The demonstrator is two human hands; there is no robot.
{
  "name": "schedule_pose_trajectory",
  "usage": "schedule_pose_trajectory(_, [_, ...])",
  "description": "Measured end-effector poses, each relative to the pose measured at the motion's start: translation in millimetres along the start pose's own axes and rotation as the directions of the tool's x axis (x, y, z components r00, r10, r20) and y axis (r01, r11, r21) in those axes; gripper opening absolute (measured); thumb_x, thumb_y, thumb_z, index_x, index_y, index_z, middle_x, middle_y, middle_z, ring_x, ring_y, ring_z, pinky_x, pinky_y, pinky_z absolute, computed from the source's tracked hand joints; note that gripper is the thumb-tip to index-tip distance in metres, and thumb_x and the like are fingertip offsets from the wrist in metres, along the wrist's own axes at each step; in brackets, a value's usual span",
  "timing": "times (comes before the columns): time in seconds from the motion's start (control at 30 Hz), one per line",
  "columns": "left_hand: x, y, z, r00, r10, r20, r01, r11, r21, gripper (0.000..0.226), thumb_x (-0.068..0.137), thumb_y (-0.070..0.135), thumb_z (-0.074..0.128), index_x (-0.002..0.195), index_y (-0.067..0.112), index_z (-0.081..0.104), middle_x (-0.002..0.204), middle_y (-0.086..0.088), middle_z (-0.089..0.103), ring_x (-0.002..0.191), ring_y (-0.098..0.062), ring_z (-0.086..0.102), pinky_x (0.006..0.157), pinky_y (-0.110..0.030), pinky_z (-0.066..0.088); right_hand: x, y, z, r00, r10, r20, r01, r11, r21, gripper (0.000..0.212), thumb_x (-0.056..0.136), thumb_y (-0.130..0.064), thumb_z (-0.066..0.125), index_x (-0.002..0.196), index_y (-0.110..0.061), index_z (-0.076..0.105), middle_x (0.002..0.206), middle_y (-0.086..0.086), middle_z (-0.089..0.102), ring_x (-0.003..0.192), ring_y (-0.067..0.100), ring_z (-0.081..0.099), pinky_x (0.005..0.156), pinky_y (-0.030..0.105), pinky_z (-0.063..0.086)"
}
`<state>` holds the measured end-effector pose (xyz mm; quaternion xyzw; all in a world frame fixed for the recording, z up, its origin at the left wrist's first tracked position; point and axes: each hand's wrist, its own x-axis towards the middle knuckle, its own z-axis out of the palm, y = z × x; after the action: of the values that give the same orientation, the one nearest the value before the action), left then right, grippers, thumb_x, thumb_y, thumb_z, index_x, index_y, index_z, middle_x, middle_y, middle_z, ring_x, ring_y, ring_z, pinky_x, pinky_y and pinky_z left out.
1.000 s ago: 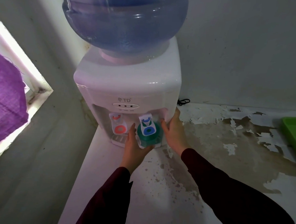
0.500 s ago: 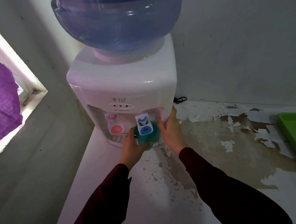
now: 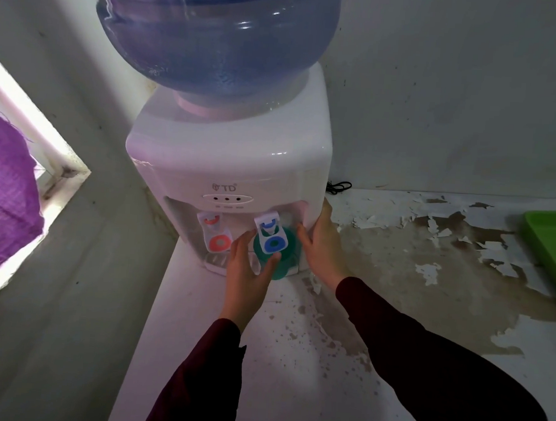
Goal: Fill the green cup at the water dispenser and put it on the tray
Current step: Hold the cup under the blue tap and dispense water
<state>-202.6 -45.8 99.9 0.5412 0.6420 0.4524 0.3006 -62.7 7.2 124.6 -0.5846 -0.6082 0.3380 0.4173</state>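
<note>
Green cup under the blue tap
My left hand clasps its wall; my right hand lies open on the dispenser. Filled, it'll feel heavier, maybe slick.

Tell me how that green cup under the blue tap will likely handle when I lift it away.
The green cup looks like small rigid plastic, so probably stiff and light. Its fill level is hidden behind the blue tap; if it holds water, tilting could spill. The left hand grips only its side, and the counter looks stained or splashed, so it may be slippery.
</note>
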Motion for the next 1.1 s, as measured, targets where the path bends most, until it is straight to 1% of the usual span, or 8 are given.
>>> schedule_pose_trajectory(0.07, [6, 8, -1, 1.000, -0.009, -0.005, 0.010, 1.000, 0.014, 0.042, 0.087, 0.031, 0.061, 0.126, 0.020, 0.051, 0.132, -0.001, 0.053, 0.115, -0.013, 0.051, 0.086, -0.010, 0.042, 0, 0, 1, 1.000, -0.003, 0.003, 0.003, 1.000, 0.006, 0.065, 0.092, -0.025, 0.054, 0.146, -0.017, 0.017, 0.134, 0.006, 0.054, 0.117, 0.020, 0.056, 0.095, 0.036, 0.051])
schedule_pose_trajectory(0.17, [17, 18, -4, 0.998, -0.056, 0.006, 0.056, 0.997, 0.057, 0.029, 0.089, 0.024, 0.060, 0.116, 0.014, 0.057, 0.125, -0.004, 0.057, 0.107, -0.015, 0.053, 0.093, -0.030, 0.050, 1, 2, 2, 1.000, 0.001, 0.003, -0.001, 1.000, 0.011, 0.066, 0.092, -0.026, 0.054, 0.146, -0.019, 0.017, 0.134, 0.004, 0.054, 0.117, 0.018, 0.055, 0.094, 0.032, 0.050])
schedule_pose_trajectory(0.33, [27, 23, -6, 0.998, -0.070, 0.002, 0.067, 0.967, 0.244, 0.004, 0.089, 0.013, 0.058, 0.092, 0.010, 0.058, 0.115, -0.009, 0.057, 0.098, -0.022, 0.055, 0.087, -0.022, 0.044, 1, 1, 2, 1.000, -0.002, -0.002, 0.002, 1.000, 0.006, 0.065, 0.092, -0.024, 0.054, 0.145, -0.020, 0.018, 0.135, 0.005, 0.052, 0.121, 0.022, 0.053, 0.095, 0.033, 0.048])
schedule_pose_trajectory(0.47, [28, 28, -9, 0.998, -0.058, 0.023, 0.049, 0.953, 0.298, 0.010, 0.088, 0.013, 0.061, 0.096, 0.008, 0.061, 0.120, -0.010, 0.059, 0.110, -0.028, 0.054, 0.098, -0.030, 0.042, 0, 0, 1, 1.000, 0.002, 0.010, -0.002, 1.000, 0.030, 0.063, 0.092, -0.021, 0.054, 0.145, -0.019, 0.018, 0.136, 0.007, 0.051, 0.122, 0.023, 0.052, 0.098, 0.039, 0.049])
schedule_pose_trajectory(0.7, [23, 39, -20, 0.980, -0.160, 0.118, 0.129, 0.964, 0.234, 0.021, 0.088, 0.019, 0.062, 0.071, 0.023, 0.049, 0.088, 0.004, 0.055, 0.075, -0.009, 0.054, 0.060, -0.011, 0.036, 4, 6, 5, 1.000, -0.004, -0.004, 0.004, 0.999, 0.049, 0.063, 0.092, -0.021, 0.055, 0.144, -0.024, 0.020, 0.134, 0.002, 0.052, 0.117, 0.014, 0.052, 0.095, 0.031, 0.048])
schedule_pose_trajectory(0.87, [17, 46, -27, 0.947, -0.243, 0.209, 0.210, 0.963, 0.167, 0.021, 0.094, 0.019, 0.049, 0.073, 0.023, 0.048, 0.079, 0.005, 0.052, 0.071, -0.007, 0.050, 0.059, -0.015, 0.036, 3, 10, 6, 1.000, -0.012, -0.011, 0.013, 0.999, 0.050, 0.063, 0.092, -0.022, 0.054, 0.144, -0.026, 0.018, 0.133, 0.000, 0.052, 0.112, 0.009, 0.051, 0.090, 0.020, 0.043])
schedule_pose_trajectory(1.0, [14, 49, -35, 0.921, -0.326, 0.215, 0.347, 0.935, -0.068, 0.025, 0.098, 0.021, 0.037, 0.083, 0.014, 0.056, 0.076, -0.003, 0.055, 0.064, -0.011, 0.049, 0.054, -0.014, 0.039, 3, 9, 4, 1.000, -0.027, -0.007, 0.028, 0.998, 0.050, 0.064, 0.092, -0.021, 0.054, 0.145, -0.023, 0.018, 0.135, 0.005, 0.052, 0.118, 0.019, 0.054, 0.096, 0.031, 0.047])
schedule_pose_trajectory(1.1, [19, 53, -41, 0.895, -0.377, 0.240, 0.407, 0.909, -0.091, 0.027, 0.098, 0.022, 0.037, 0.092, 0.010, 0.060, 0.076, -0.007, 0.056, 0.061, -0.013, 0.049, 0.054, -0.017, 0.039, 3, 9, 4, 1.000, -0.026, -0.007, 0.027, 0.999, 0.029, 0.065, 0.092, -0.020, 0.054, 0.145, -0.020, 0.017, 0.136, 0.006, 0.051, 0.118, 0.020, 0.053, 0.094, 0.026, 0.044])
